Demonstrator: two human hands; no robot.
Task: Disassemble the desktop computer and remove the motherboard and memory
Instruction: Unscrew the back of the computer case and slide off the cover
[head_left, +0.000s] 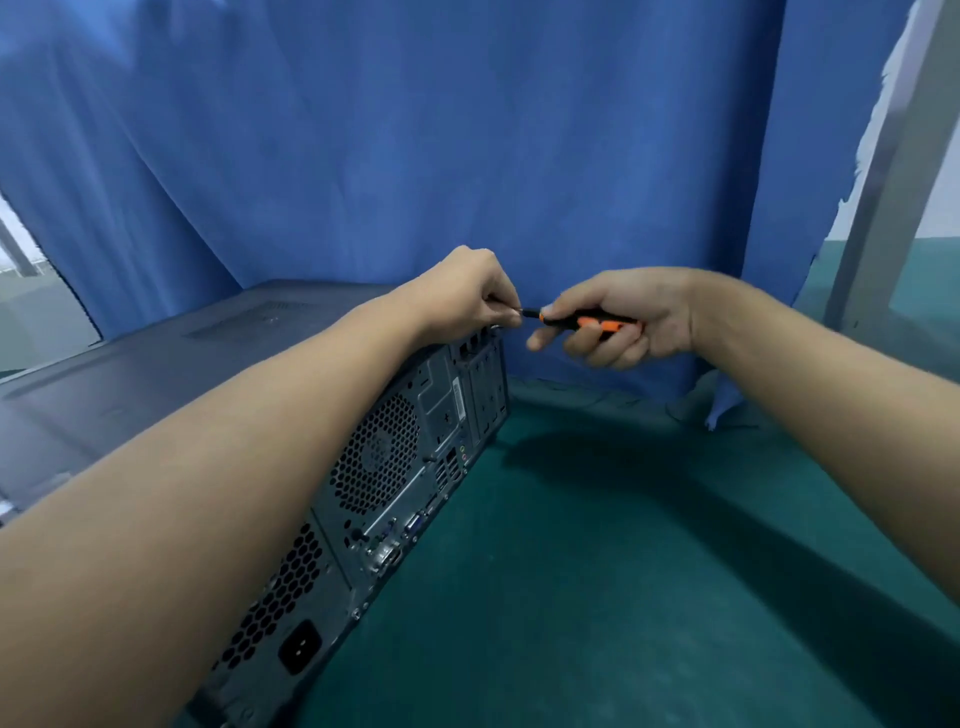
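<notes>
Surface (649, 597): green mat, below both sets of fingers.

Desktop computer (156, 374): lies on its side on the surface, side panel up and still on. Motherboard and memory not visible; judged to be inside, under that panel. Task looks to be at an early stage.

Rear panel (415, 467): faces right, ports and fan grille exposed. Its far top corner sits directly under the left fingers.

Left hand (467, 296): rests over that far corner. Fingers (501, 312) curled, thumb and forefinger pinching the tip end of the tool shaft. Cannot tell whether a screw is also between them.

Right hand (639, 322): held clear of the case, to the right of the left fingers. Fingers (587, 351) wrapped round the handle of the screwdriver (592, 323).

Screwdriver long axis: roughly level, handle at the right fingers, shaft pointing left to the left fingers, so square-on to the rear panel.

Judgement: the left hand is nearer the case and steadies the tip; the coming move depends on the tip meeting a fastener just below and beyond the left fingertips. That fastener is hidden by the hand.
</notes>
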